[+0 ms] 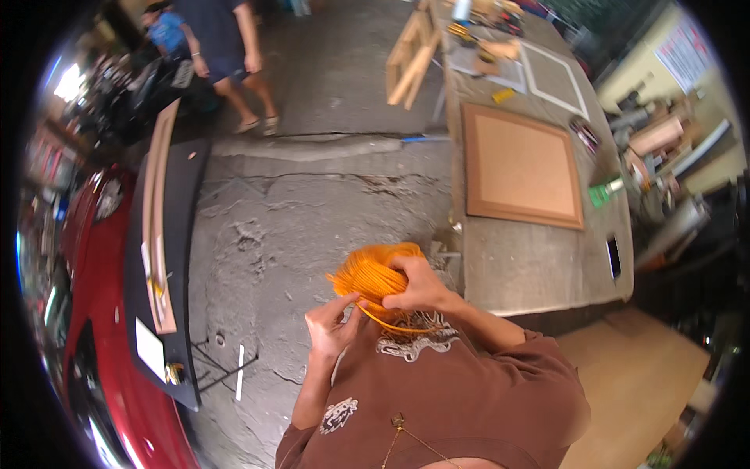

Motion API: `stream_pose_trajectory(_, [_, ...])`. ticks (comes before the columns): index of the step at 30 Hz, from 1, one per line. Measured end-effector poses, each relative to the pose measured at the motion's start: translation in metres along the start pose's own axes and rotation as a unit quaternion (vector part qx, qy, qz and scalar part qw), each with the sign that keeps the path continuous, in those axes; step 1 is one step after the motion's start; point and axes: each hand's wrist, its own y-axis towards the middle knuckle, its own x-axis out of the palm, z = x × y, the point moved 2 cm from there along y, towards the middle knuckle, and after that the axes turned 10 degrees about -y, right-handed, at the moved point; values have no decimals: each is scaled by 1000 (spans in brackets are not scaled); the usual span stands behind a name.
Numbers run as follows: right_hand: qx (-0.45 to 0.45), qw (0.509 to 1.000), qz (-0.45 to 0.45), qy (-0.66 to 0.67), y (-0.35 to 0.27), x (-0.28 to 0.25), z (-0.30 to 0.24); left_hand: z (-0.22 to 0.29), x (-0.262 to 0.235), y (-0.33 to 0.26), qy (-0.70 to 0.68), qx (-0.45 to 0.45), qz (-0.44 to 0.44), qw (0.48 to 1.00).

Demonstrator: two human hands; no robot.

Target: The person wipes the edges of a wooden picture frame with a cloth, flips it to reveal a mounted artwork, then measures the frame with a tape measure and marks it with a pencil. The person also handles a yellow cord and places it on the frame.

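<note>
A thick bundle of orange cord (369,270) is held up in front of my chest. My right hand (422,285) grips its right side, the thumb and fingers pressed into the wound strands. At the lower left of the bundle, my left hand (334,324) pinches a loose length of the cord between thumb and fingers. That length curves away to the right, below the bundle. The bundle's underside and some of my right fingers are hidden behind the strands.
On the right, a workbench (539,262) carries a brown framed panel (523,164), a green-labelled tube (605,193) and a phone (613,258). A dark table (180,234) with wooden strips (160,195) stands left, beside a red car (101,289). Two people are far left.
</note>
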Motion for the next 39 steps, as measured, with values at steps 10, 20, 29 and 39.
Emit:
stream_pose_trajectory(10, [14,961,240,-134,55,-136,73,-4,121,183,-84,207,-106,969])
stream_pose_trajectory(20, [70,837,375,-393,67,-214,240,-17,288,265,-84,283,-248,923])
stream_pose_trajectory(29, [179,787,382,-451,37,-216,348,-28,312,270,-89,237,-387,887])
stream_pose_trajectory(39, [171,707,455,-514,91,-251,333,-45,292,286,-136,199,-337,910])
